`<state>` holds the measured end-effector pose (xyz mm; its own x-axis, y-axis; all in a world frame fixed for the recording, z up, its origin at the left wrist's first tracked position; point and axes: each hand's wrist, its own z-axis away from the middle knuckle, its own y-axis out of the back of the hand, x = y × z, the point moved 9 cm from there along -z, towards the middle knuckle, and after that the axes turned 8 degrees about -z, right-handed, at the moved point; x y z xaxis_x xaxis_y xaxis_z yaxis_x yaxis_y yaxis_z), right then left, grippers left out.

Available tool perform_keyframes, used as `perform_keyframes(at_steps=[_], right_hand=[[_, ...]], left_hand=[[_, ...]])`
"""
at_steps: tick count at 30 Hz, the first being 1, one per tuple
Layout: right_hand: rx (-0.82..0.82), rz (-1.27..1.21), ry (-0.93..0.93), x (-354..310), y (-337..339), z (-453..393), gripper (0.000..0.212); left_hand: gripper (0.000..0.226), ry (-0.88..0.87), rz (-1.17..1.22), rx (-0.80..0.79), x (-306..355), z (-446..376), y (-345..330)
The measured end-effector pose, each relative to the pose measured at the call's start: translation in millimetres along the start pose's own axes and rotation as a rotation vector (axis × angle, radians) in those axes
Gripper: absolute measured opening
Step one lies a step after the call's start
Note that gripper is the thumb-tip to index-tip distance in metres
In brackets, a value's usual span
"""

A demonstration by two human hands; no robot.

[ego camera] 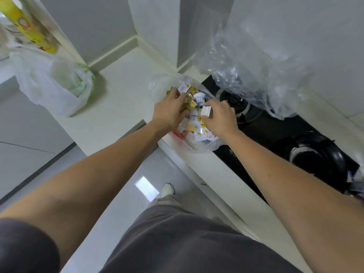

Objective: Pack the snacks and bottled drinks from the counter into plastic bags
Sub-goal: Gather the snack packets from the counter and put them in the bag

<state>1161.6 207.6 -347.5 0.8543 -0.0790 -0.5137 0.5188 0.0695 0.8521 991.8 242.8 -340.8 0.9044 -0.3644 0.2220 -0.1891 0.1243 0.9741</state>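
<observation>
Two bare hands work inside one clear plastic bag (206, 143) of snacks at the corner of a pale cream counter (118, 99).

Three bags show: a large crumpled transparent sheet bag (256, 75) draped over the black glass hob (275, 138), a filled white plastic bag (59, 91) standing well apart to the left, and the clear one between them, its mouth facing up. Grey-white walls meet behind; a glossy pale floor lies below. The left hand (169, 113) curls its fingers into yellow-and-white snack packets (194, 127), apparently gripping some, though blur hides the number. The right hand (220, 119) pinches a small white box-shaped pack (206, 111); beside it a white bottle cap (199, 98) points upward.
</observation>
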Motion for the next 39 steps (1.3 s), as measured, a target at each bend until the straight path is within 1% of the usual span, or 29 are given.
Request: perform_keyframes(at_steps=[2, 3, 7, 10, 14, 19, 24, 29, 32, 36, 39], right_hand=[[-0.052, 0.016, -0.042, 10.8, -4.8, 1.3, 0.048], [-0.058, 0.02, -0.051, 16.0, -4.9, 4.1, 0.048], [0.014, -0.002, -0.043, 31.7, 9.4, 25.5, 0.04], [0.074, -0.029, -0.017, 39.0, 23.3, 48.2, 0.035], [0.141, -0.032, -0.012, 58.9, 44.8, 87.5, 0.035], [0.189, -0.014, -0.048, 103.8, 74.6, 156.9, 0.041], [0.207, 0.036, -0.078, 159.8, 109.4, 249.1, 0.047], [0.236, 0.099, -0.179, 232.9, 150.2, 335.3, 0.048], [0.239, 0.118, -0.255, 279.2, 170.4, 377.5, 0.047], [0.264, 0.109, -0.37, 336.3, 191.0, 415.0, 0.044], [0.27, 0.092, -0.444, 370.6, 200.6, 425.6, 0.043]], left_hand=[[0.051, -0.024, 0.004, -0.018, 3.4, -5.0, -4.8], [0.053, -0.044, -0.004, -0.016, 5.9, -4.8, -6.5], [0.051, -0.134, -0.009, 0.014, 20.5, 6.1, -10.3], [0.045, -0.161, 0.002, 0.018, 34.4, 20.0, -12.6], [0.043, -0.227, -0.034, 0.033, 73.8, 43.4, -15.5], [0.043, -0.307, -0.069, 0.057, 152.9, 73.1, -21.7], [0.045, -0.377, -0.064, 0.029, 256.3, 110.7, -36.2], [0.045, -0.497, -0.054, 0.004, 371.4, 148.7, -67.3], [0.046, -0.55, -0.051, -0.018, 429.9, 165.5, -85.4], [0.045, -0.599, -0.03, -0.084, 486.8, 179.0, -107.2], [0.044, -0.63, -0.008, -0.128, 517.3, 177.1, -120.4]])
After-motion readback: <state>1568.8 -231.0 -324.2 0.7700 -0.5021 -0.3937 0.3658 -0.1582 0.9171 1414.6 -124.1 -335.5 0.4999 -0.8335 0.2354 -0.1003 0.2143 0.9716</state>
